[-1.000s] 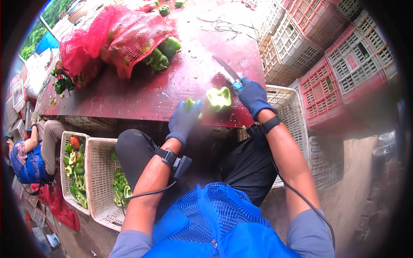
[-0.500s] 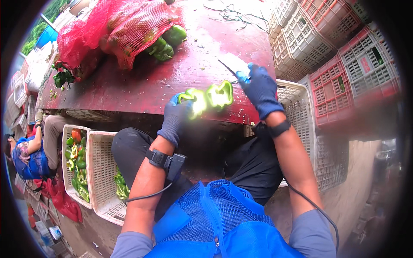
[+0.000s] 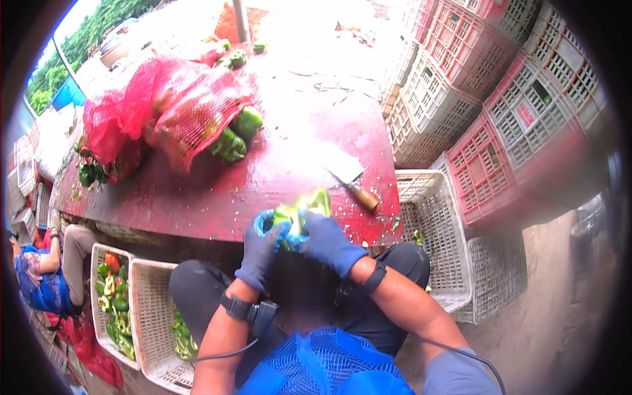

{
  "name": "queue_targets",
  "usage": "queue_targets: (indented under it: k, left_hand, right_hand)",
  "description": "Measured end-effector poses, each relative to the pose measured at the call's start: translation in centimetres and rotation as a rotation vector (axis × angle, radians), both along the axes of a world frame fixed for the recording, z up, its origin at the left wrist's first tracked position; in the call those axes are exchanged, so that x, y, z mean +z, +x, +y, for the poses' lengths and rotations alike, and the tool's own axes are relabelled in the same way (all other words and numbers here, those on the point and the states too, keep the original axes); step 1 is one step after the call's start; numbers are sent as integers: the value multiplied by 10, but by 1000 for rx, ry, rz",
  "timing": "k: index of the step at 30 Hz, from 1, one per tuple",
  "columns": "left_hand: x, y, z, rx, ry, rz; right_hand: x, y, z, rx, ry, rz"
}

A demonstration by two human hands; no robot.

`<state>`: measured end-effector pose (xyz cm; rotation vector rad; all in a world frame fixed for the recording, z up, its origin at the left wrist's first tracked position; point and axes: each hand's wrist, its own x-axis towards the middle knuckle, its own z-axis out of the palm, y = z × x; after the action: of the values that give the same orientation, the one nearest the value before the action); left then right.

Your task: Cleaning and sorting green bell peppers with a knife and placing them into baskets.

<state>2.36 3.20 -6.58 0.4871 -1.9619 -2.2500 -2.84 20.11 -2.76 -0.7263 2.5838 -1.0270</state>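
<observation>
Both gloved hands meet at the near edge of the red table [image 3: 191, 214]. My left hand [image 3: 262, 243], in a blue work glove, is closed on a cut green bell pepper half [image 3: 284, 213]. My right hand [image 3: 327, 242], gloved alike, has its fingers bent against the same half's inner side; its fingertips are partly hidden. Just beyond the right hand is another green bell pepper half [image 3: 320, 201], pale inside. A cleaver [image 3: 363, 197] with a wooden handle rests on the table to the right, touched by neither hand.
A red mesh sack [image 3: 191, 108] with green peppers lies at the table's far left. White crates [image 3: 155, 316] with cut peppers stand left of my legs; another crate [image 3: 447, 243] stands right. Stacked crates [image 3: 487, 151] line the right side. A person [image 3: 46, 276] sits at far left.
My right hand has let go of the cleaver, now lying on the table, and moved left to the pepper half in my left hand. The view has shifted, showing more of the table's far end.
</observation>
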Motion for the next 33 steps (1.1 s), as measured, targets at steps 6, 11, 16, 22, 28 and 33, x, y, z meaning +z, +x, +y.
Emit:
queue_targets:
  k: [6,11,16,22,28,33]
  left_hand:
    - [1,-11,8,10,-50,-134]
    - [0,-10,5,-103,-34,-195]
    - [22,-5,20,-9,10,-172]
    - [34,-6,25,-27,-221,-163]
    - [16,-7,18,1,-170,-125]
    - [11,-8,18,-2,-196,-115]
  right_hand:
    - [-11,5,-5,-24,17,61]
    - [-10,6,-6,12,129,183]
    - [-13,6,-8,-2,253,234]
    - [-21,5,-8,-17,257,244]
    - [-14,3,-9,9,199,247]
    - [-13,3,-9,-10,180,240]
